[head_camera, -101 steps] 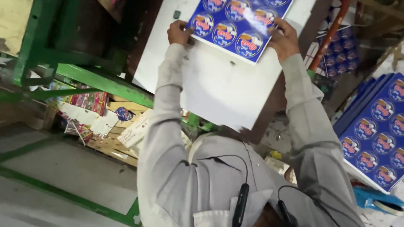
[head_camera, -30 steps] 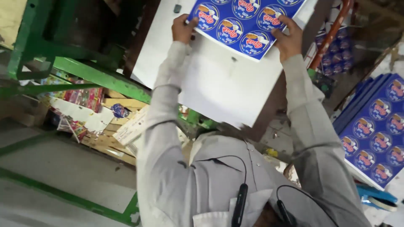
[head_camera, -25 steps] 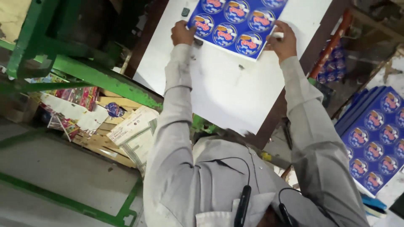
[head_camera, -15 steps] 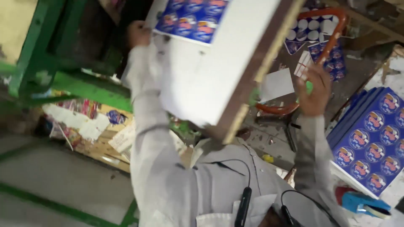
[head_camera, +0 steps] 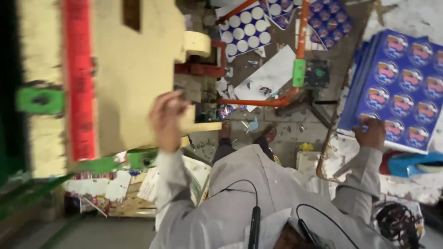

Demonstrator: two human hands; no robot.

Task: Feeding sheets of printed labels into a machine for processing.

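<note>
My right hand point(head_camera: 371, 133) lies on the near corner of a stack of blue printed sheets point(head_camera: 406, 87) with round labels, at the right; its fingers curl over the edge of the top sheet. My left hand point(head_camera: 168, 117) is raised and blurred in front of a cream-coloured machine body point(head_camera: 134, 69), fingers bent, with nothing visible in it. Both arms wear pale grey sleeves. The large white-backed sheet seen earlier is out of view.
An orange metal frame point(head_camera: 300, 41) with a green box point(head_camera: 316, 74) stands on the littered floor ahead. Punched sheets with round holes point(head_camera: 249, 32) and a white scrap point(head_camera: 272, 76) lie around it. Green machine parts point(head_camera: 41, 99), a red strip point(head_camera: 78, 78) and paper scraps point(head_camera: 110, 189) are at left.
The view has swung down from the raised sheet. My right hand left the sheet and dropped onto the blue stack at right. My left hand no longer holds the sheet up.
</note>
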